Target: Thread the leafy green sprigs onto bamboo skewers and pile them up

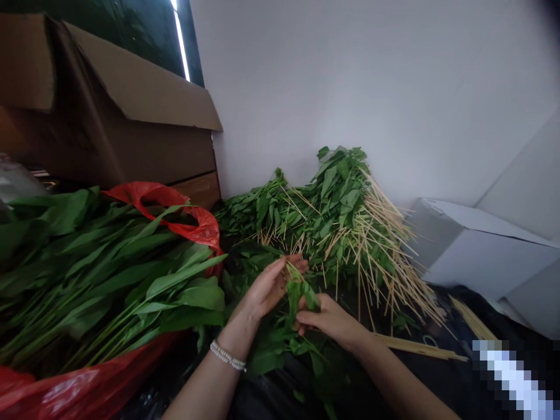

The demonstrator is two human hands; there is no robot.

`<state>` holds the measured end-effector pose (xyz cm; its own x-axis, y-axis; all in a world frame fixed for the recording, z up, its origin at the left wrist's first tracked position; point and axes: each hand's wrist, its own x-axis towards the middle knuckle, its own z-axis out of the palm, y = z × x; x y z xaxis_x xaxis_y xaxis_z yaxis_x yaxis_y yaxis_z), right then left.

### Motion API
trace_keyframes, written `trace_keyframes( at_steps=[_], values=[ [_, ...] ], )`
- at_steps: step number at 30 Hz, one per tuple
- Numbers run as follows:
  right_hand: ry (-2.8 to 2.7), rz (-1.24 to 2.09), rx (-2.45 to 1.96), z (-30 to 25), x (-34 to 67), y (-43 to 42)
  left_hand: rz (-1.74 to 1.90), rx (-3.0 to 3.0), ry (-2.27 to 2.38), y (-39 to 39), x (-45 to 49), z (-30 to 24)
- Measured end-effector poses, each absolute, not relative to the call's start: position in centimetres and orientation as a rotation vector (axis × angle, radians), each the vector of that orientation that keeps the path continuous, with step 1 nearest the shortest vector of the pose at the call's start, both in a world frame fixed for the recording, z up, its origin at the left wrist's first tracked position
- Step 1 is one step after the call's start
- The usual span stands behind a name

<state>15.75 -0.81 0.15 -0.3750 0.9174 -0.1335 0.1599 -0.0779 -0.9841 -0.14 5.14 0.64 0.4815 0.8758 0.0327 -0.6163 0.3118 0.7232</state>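
In the head view, my right hand (321,315) is closed around a small bunch of leafy green stems (294,294) near the middle. My left hand (273,283), with a beaded bracelet on its wrist, is palm up beside the stem ends. Its fingers are stretched out, and the pale stems cross in front of them. Loose green leaves (269,353) lie below both hands. Behind them, a heap of leaf bundles on thin wooden sticks (341,186) rests against the wall, with many stick ends pointing right and down.
A red plastic bag (149,361) full of long leafy stems (118,268) stands at left. Behind it is an open cardboard box (161,146). To the right are a white box (494,248) and bare sticks (420,348) on black plastic.
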Motion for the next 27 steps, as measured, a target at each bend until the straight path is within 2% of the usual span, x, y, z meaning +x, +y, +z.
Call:
trace_keyframes(
  at_steps=[3, 9, 19, 23, 27],
  values=[
    [-1.51, 1.506, -1.234, -0.7, 17.2, -0.9, 1.063, 0.569, 0.37, 5.8, -0.8, 0.8],
    [-1.513, 1.254, -1.383, -0.7, 21.4, -0.9, 1.134, 0.536, 0.332, 5.8, -1.0, 1.1],
    [-2.073, 0.757, -1.516, -1.3, 19.3, -4.8, 1.092, 1.46, 0.892, 4.4, 0.2, 2.6],
    [-2.174, 0.572, -1.555, -0.5, 19.0, -5.0, 0.846, 1.779, 0.87, 3.3, -0.6, 3.9],
    [-2.214, 0.506, -1.589, 0.3, 19.8, -4.0, 0.682, 1.957, 0.951, 2.6, -0.6, 2.9]
  ],
)
